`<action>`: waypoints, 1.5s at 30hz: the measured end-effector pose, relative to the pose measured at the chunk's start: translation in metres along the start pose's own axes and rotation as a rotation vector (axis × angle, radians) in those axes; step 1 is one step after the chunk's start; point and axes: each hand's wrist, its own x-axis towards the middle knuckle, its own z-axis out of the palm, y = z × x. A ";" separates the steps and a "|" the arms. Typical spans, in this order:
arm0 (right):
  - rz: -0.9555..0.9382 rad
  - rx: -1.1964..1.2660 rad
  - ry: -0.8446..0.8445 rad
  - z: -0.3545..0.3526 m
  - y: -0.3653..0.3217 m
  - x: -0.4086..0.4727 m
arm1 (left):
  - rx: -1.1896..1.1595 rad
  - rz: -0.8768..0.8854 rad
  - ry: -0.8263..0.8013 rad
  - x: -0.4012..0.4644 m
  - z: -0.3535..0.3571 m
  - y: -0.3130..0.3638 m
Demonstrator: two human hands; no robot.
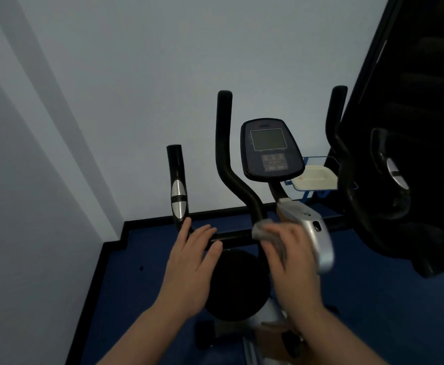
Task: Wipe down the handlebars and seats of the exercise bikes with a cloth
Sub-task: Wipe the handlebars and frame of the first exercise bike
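An exercise bike stands before me with black handlebars rising in curved bars and a console between them. My left hand rests with straight fingers on the horizontal bar, just right of the left grip with its silver sensor. My right hand grips a grey cloth and presses it on the bar near the centre stem. The silver stem cover sits right beside that hand. No seat is in view.
A pale wall corner closes in on the left and behind. A white tray on a blue wire rack sits behind the console. The right handlebar and a dark wall panel stand to the right. Blue floor lies below.
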 end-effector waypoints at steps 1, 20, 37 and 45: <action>0.007 0.022 -0.001 -0.002 0.002 -0.016 | 0.002 0.000 0.000 0.000 0.000 0.000; 0.045 0.116 -0.157 -0.029 -0.002 -0.008 | 0.013 0.076 0.025 0.001 0.003 -0.005; 0.021 -0.176 -0.632 0.000 -0.073 0.038 | -0.155 -0.002 0.171 -0.029 0.008 0.006; 0.051 -0.135 -0.505 -0.002 -0.061 0.010 | -0.166 -0.021 0.184 -0.031 0.010 0.007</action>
